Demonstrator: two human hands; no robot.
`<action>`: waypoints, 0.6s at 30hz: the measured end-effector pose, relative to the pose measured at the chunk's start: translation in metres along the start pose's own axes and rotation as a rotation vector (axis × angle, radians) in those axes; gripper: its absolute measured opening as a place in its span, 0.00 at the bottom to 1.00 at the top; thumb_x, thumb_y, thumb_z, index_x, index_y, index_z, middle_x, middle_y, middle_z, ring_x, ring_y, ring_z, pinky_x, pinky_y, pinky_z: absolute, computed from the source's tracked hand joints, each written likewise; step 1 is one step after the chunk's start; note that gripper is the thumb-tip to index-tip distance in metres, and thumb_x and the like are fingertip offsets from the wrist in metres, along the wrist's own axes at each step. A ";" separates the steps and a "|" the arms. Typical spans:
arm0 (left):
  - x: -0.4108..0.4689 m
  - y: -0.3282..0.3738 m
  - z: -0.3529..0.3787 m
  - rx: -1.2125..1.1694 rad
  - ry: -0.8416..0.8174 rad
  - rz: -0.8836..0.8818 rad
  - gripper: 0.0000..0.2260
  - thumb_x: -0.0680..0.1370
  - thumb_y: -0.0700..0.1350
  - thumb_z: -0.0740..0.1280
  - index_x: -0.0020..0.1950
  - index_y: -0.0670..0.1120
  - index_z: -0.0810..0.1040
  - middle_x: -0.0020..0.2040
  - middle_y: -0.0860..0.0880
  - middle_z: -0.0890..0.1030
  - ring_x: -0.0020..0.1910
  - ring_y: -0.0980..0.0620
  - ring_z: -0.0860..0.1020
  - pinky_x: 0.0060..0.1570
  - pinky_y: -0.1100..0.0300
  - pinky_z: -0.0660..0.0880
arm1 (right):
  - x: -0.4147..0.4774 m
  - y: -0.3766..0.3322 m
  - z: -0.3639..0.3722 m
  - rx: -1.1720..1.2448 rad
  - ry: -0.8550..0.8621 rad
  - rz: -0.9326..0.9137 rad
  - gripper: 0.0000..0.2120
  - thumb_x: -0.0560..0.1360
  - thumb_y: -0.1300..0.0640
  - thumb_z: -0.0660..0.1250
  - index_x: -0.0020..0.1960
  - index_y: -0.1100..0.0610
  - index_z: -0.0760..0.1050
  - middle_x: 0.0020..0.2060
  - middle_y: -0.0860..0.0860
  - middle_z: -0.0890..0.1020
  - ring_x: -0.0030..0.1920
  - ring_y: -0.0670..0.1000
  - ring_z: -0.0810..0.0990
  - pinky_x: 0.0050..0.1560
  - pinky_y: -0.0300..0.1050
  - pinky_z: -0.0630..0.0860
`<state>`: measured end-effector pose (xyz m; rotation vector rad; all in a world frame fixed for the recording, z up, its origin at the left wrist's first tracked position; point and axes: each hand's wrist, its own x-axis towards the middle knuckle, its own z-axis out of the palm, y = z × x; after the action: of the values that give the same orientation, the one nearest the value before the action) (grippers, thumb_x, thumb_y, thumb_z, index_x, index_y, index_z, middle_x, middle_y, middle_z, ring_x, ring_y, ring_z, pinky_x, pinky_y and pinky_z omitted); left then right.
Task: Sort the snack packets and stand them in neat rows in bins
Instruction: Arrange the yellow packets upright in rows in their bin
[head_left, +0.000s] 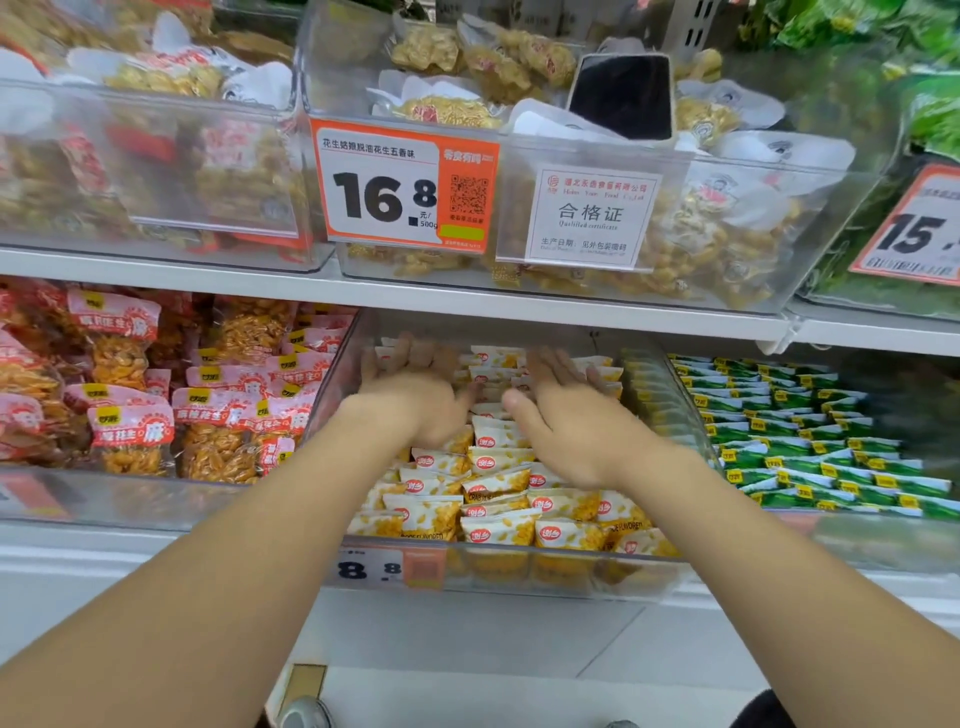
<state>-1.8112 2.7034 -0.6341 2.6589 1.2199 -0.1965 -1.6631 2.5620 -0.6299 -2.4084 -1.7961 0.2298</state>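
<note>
Snack packets (498, 488) in yellow and white stand in the middle bin (519, 577) on the lower shelf (78, 551). The front rows are upright and fairly even; the rows toward the back look looser. Both arms reach into this bin. The left grip (410, 395) and the right grip (566, 415) are over the rear rows, near each other, fingers straight and spread, released and holding nothing. Motion blur hides whether the fingertips touch the packets. The step in hand is judged to be squaring up the rear rows of this bin. The next move likely calls for bringing both palms against the sides of a row and pressing the packets upright without toppling the rows in front. The left bin (156, 499) holds red packets (130, 431) lying jumbled and overlapping. The right bin (883, 535) holds green packets (810, 436) in tight, regular rows. The upper bin (779, 249), above, holds loose pale packets (447, 109) and carries a price tag (384, 187).
</note>
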 end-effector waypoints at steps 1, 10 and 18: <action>-0.011 -0.002 -0.004 0.006 -0.013 0.024 0.31 0.86 0.62 0.46 0.86 0.54 0.40 0.86 0.52 0.37 0.84 0.45 0.34 0.79 0.33 0.36 | -0.012 -0.004 -0.001 0.013 -0.033 -0.054 0.38 0.85 0.35 0.42 0.86 0.57 0.42 0.85 0.54 0.45 0.85 0.52 0.40 0.84 0.57 0.40; -0.069 -0.015 0.017 0.144 -0.422 0.161 0.40 0.77 0.75 0.41 0.81 0.60 0.26 0.80 0.58 0.25 0.81 0.45 0.28 0.80 0.35 0.36 | -0.024 -0.007 0.029 -0.043 -0.309 -0.227 0.47 0.77 0.25 0.40 0.84 0.52 0.31 0.83 0.49 0.31 0.81 0.50 0.26 0.82 0.54 0.33; -0.094 -0.018 -0.010 -0.184 -0.013 0.331 0.35 0.71 0.78 0.59 0.69 0.58 0.76 0.68 0.52 0.77 0.71 0.50 0.72 0.69 0.48 0.72 | -0.053 -0.009 -0.013 0.223 0.045 -0.304 0.22 0.81 0.36 0.66 0.68 0.47 0.79 0.62 0.45 0.84 0.63 0.46 0.81 0.65 0.47 0.77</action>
<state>-1.8855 2.6478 -0.6070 2.6397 0.7364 -0.0459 -1.6837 2.5130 -0.6132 -1.9484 -1.9673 0.3197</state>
